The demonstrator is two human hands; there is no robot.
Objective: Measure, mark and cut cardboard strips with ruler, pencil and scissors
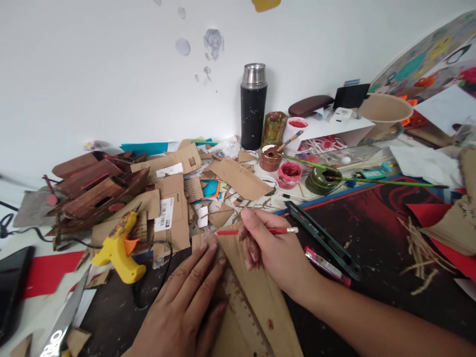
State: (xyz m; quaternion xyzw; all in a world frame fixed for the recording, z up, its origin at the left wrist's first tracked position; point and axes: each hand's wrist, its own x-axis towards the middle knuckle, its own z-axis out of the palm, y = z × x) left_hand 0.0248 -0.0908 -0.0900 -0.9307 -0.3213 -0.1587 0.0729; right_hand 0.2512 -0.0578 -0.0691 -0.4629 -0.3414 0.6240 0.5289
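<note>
My left hand (186, 307) lies flat with fingers stretched out, pressing a wooden ruler (241, 317) onto a long strip of brown cardboard (260, 292). My right hand (271, 248) is closed on a red pencil (256, 231) whose tip touches the far end of the cardboard strip, beside the ruler's edge. The pencil's white end points to the right.
A yellow glue gun (119, 250) lies left of my hands, scissors (65, 322) at the lower left, and cardboard scraps (174, 198) beyond. A black flask (253, 106), paint jars (288, 174) and brushes stand behind. A dark green ruler (323, 240) and pink pen (327, 267) lie right.
</note>
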